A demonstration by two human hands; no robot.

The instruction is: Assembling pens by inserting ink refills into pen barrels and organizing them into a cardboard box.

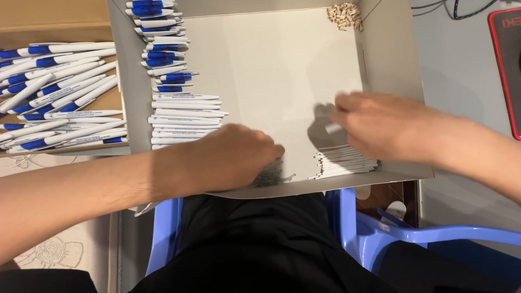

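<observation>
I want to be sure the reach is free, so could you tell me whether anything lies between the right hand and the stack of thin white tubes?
Nothing visible does. The right hand sits directly above the white tubes in the tray; whether they touch is blurred.

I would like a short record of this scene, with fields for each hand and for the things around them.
left hand: fingers down on a pile of small metal springs at the tray's front edge
right hand: blurred, above a stack of thin white refills; grip unclear
tray: shallow grey cardboard tray on the lap
pen barrels: white and blue-white, in a row along the tray's left side
small tan parts: heap in the far right corner
finished pens: piled in a box to the left
</observation>
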